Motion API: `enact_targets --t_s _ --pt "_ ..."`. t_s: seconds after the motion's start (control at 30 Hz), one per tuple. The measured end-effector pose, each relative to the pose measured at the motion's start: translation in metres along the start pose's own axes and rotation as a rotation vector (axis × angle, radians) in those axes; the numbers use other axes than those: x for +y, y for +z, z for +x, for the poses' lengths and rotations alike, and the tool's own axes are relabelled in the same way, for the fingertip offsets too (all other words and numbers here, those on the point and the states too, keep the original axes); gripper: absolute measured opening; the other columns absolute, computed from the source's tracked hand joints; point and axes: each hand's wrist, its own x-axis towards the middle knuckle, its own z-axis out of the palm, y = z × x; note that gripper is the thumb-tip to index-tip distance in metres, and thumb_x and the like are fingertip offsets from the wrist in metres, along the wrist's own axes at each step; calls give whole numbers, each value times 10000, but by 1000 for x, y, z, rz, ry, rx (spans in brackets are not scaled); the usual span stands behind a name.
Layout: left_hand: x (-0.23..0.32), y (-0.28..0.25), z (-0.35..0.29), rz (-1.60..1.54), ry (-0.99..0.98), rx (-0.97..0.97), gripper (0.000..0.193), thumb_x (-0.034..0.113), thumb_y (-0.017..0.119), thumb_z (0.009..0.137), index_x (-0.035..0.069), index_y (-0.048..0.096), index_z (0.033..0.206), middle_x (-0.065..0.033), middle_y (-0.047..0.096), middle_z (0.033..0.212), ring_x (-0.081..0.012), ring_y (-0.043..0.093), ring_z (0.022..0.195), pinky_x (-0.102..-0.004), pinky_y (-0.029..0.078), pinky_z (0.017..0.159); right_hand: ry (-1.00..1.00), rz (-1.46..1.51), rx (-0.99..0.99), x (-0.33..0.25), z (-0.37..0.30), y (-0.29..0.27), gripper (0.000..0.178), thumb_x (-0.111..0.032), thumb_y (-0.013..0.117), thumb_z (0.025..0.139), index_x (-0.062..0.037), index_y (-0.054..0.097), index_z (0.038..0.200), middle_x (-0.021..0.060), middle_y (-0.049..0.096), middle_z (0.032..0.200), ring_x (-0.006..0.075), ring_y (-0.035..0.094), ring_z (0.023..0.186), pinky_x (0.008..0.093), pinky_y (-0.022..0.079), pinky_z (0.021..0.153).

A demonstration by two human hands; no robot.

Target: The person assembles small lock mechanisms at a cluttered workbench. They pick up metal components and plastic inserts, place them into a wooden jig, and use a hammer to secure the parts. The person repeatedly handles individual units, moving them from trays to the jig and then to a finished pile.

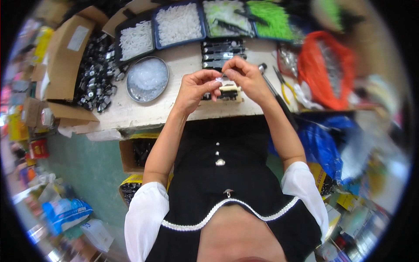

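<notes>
My left hand (196, 91) pinches a small white plastic piece (219, 80) between thumb and fingers, above the table's front part. Close against it, the fingertips of my right hand (247, 79) are pressed together over something too small to make out. Just under both hands stands a cream-coloured holder (239, 94) with a black part in it, partly hidden by my fingers. Behind the hands lies a row of several long black parts (224, 56) with shiny strips.
Trays of white pieces (180, 24) and green pieces (271, 22) line the back. A round metal dish (163, 89) and a cardboard box (65, 56) with black-and-silver parts (97, 72) are left. Right are a hammer-like tool (279, 98), yellow-handled pliers (286, 89) and a red bag (305, 61).
</notes>
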Motion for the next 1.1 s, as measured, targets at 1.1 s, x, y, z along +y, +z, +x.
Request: enact_targets --t_s 1.1 --pt "-14 -33 -35 945 480 287 221 106 726 692 59 673 901 -43 614 821 -174 540 801 -296 411 689 -462 -826 -2 27 -27 27 84 -81 652 722 -70 623 800 32 578 775 206 535 757 332 362 654"
